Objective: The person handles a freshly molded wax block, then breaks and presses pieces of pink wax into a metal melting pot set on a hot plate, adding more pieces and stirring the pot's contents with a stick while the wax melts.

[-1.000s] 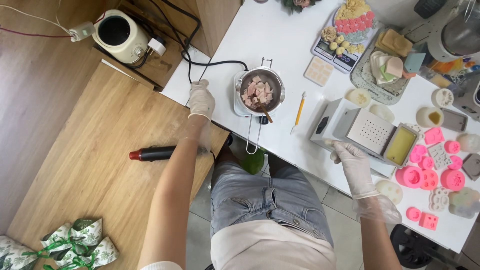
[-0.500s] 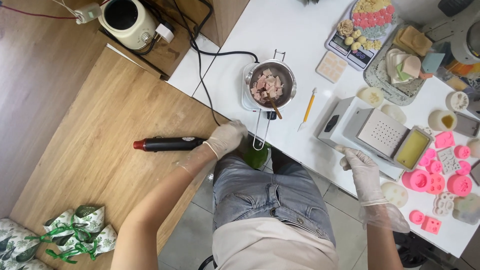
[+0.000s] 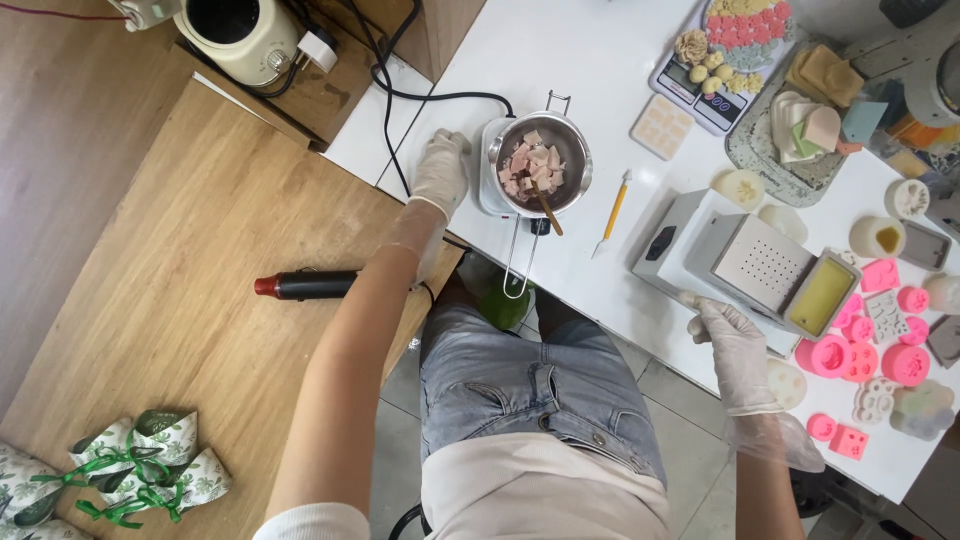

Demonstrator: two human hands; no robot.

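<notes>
White table (image 3: 600,60) is carrying everything we are handling. We are resting our gloved right hand (image 3: 735,340), fingers loosely apart, on the white tray (image 3: 675,265) edge. Our gloved left hand (image 3: 440,172), fingers spread, is touching the small hotplate (image 3: 490,190) beside the metal pot (image 3: 545,150) of pink chunks.

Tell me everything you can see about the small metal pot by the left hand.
The small metal pot is round, shiny steel, sitting upright on a white hot plate on the white table. It holds pinkish-beige cubes, with a wooden-looking stick leaning out over its near rim. A long wire-loop handle reaches toward the person, past the table edge. The gloved left hand rests beside the hot plate, apart from the pot itself.
</notes>
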